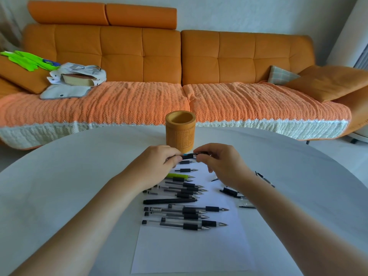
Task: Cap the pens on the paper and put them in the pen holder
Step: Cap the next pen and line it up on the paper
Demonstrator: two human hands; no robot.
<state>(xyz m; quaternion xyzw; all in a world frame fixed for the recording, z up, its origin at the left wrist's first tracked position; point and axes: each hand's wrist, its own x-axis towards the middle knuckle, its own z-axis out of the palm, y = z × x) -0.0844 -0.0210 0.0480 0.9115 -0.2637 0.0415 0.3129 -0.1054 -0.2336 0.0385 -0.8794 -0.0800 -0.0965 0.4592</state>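
The left hand and right hand are each pinching one end of a pen, holding it level just in front of the holder, which is standing near the bench's far edge. Pens are lying in rows across the paper's far half. Caps are lying just beyond its right edge, with broad bench stretching on either side.

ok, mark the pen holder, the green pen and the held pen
pen holder (179, 136), head view, outer wall.
green pen (176, 175), head view, mid barrel.
held pen (189, 155), head view, exposed middle of the barrel.
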